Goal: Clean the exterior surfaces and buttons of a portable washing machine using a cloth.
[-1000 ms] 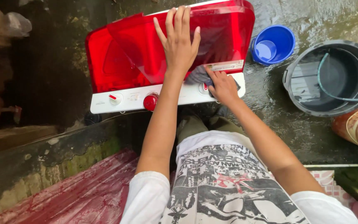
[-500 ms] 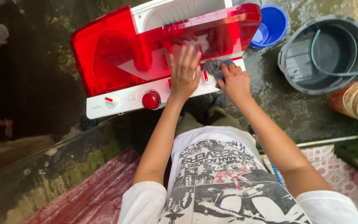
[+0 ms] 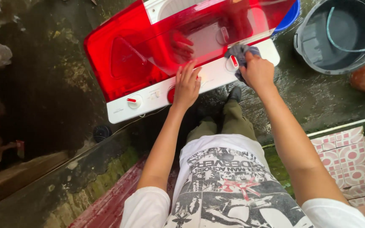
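hose inside grey tub

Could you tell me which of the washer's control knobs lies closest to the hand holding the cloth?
The far-right knob, right beside the right hand and its grey cloth. The left knob sits alone near the opposite end.

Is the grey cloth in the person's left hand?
No, the right hand grips the grey cloth; the left hand lies flat on the white panel.
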